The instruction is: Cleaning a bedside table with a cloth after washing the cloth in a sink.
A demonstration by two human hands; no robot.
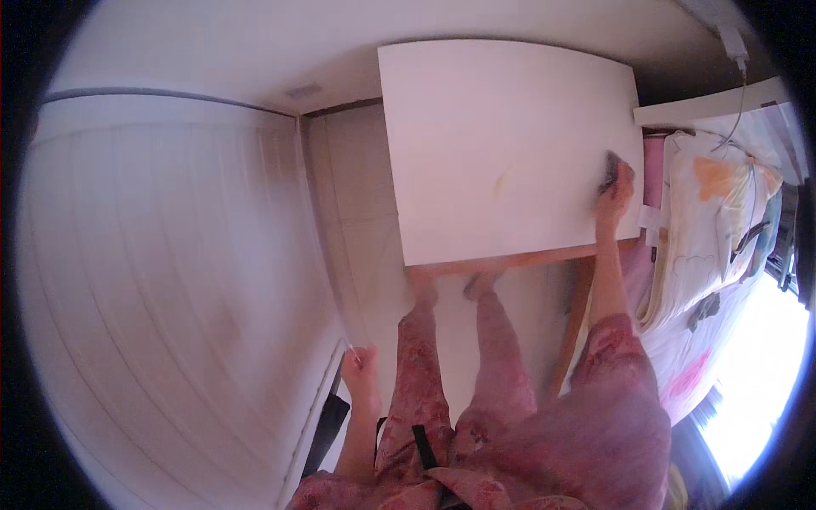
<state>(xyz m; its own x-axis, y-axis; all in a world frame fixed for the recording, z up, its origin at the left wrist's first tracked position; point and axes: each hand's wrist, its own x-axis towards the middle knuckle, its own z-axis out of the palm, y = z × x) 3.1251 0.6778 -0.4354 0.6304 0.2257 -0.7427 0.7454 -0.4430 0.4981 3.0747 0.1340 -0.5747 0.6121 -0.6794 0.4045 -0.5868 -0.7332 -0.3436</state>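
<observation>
My right hand [618, 195] reaches over the right part of a white tabletop [501, 110] with an orange-brown front edge. Its fingers are closed on a small dark object [609, 172], pressed to or held just over the surface; blur hides what kind it is. A faint yellowish mark [501, 181] shows near the middle of the top. Low at my left side, my left hand [360, 367] hangs beside the edge of a white panelled door. Its fingers are curled in, and whether anything is inside them is hidden.
The white panelled door [178, 280] fills the left side. At right stands a bed with folded, flower-patterned bedding [701, 204]. A white plug with a cable [738, 55] hangs at upper right. My legs and feet are on the pale floor [365, 263] before the table.
</observation>
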